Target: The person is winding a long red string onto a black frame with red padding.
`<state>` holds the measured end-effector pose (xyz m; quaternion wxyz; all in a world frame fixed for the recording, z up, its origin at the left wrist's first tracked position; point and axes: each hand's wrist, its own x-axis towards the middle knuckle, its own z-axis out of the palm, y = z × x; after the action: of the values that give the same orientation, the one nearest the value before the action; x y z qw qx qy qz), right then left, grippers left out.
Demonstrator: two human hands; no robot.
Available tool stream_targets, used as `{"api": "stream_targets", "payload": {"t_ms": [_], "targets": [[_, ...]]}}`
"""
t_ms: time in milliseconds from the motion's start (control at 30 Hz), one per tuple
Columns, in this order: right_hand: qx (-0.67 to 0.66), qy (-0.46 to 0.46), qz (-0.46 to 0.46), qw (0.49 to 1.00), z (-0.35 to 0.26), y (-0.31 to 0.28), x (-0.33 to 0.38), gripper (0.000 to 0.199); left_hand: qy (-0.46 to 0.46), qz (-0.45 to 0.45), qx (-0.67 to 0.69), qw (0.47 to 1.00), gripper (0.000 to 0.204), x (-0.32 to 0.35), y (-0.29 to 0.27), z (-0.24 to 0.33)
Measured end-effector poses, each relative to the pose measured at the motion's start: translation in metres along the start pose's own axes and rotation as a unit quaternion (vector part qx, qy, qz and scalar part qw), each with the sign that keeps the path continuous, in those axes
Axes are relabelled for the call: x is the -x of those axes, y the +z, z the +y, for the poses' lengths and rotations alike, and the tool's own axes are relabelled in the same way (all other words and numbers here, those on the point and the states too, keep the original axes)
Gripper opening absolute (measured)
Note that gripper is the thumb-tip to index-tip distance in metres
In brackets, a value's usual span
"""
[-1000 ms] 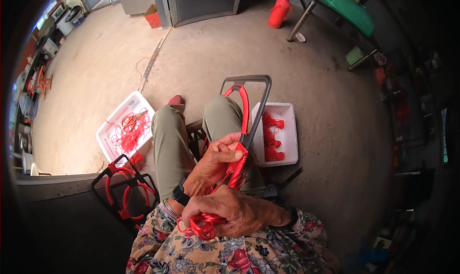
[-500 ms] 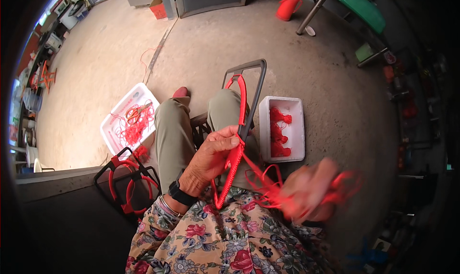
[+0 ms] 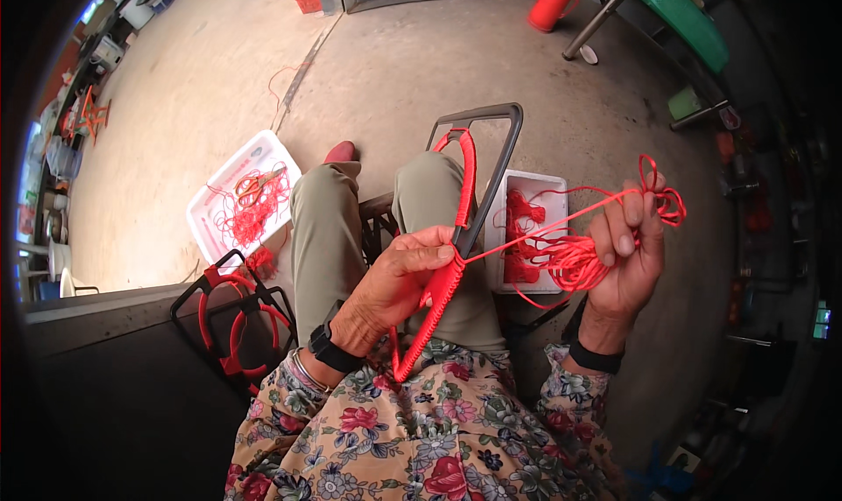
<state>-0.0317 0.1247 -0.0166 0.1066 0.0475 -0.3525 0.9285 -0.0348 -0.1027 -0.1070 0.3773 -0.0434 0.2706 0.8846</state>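
My left hand (image 3: 405, 277) pinches a dark frame (image 3: 496, 172) that carries a ring wrapped in red cord, tilted over my lap. The red-wrapped ring (image 3: 431, 326) shows tight, ridged turns on its near part, below my thumb. Out to the right, my right hand (image 3: 630, 251) is closed round a loose bundle of red cord (image 3: 574, 262), with loops sticking up past the fingers. From there a taut strand (image 3: 545, 229) runs to the ring beside my left thumb. Part of the ring is hidden behind my left hand.
To the left stands a white tray (image 3: 203, 229) with tangled red cord and orange-handled scissors (image 3: 256, 184). A white foam box (image 3: 545, 181) holding red cord bundles is by my right knee. More red-wrapped frames (image 3: 232, 326) lean at lower left. A red flask (image 3: 553, 6) stands far off.
My right hand has swung up and outward with the cord bundle, drawing the strand taut. The left hand still grips the frame, which has shifted slightly right in view.
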Motion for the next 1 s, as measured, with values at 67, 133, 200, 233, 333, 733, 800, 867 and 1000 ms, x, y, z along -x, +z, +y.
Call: {"api": "stream_targets", "payload": {"t_ms": [67, 133, 200, 233, 333, 733, 800, 867, 1000], "targets": [[0.0, 0.001, 0.021, 1.0, 0.003, -0.005, -0.005, 0.014, -0.002, -0.001, 0.003, 1.0, 0.022, 0.001, -0.001, 0.0], [-0.002, 0.004, 0.036, 0.999, 0.005, -0.007, -0.008, 0.014, -0.005, -0.002, 0.005, 1.0, 0.022, 0.001, 0.0, 0.0], [-0.003, 0.007, 0.052, 0.999, 0.005, -0.008, -0.009, 0.014, -0.012, -0.014, 0.012, 1.0, 0.021, 0.0, 0.001, 0.001], [-0.009, 0.011, 0.043, 0.999, 0.005, -0.007, -0.009, 0.014, -0.01, -0.014, 0.012, 1.0, 0.021, 0.001, 0.001, 0.001], [-0.043, 0.02, -0.015, 0.999, 0.0, -0.008, -0.006, 0.011, 0.004, 0.022, -0.002, 1.0, 0.021, 0.002, 0.002, 0.0], [0.304, 0.322, -0.367, 0.818, -0.006, 0.009, 0.047, 0.02, 0.011, 0.043, -0.021, 0.999, 0.024, 0.008, 0.006, 0.003], [0.384, 0.313, -0.127, 0.859, 0.003, 0.005, 0.053, 0.019, 0.061, 0.088, -0.02, 0.994, 0.024, 0.012, 0.012, 0.004], [0.456, 0.214, 0.002, 0.864, 0.014, -0.012, 0.05, 0.019, 0.071, 0.082, -0.056, 0.992, 0.025, 0.018, 0.012, 0.006], [0.511, 0.143, 0.024, 0.847, 0.045, -0.008, 0.047, 0.015, 0.101, 0.094, -0.137, 0.981, 0.024, 0.03, 0.012, 0.009]]}}
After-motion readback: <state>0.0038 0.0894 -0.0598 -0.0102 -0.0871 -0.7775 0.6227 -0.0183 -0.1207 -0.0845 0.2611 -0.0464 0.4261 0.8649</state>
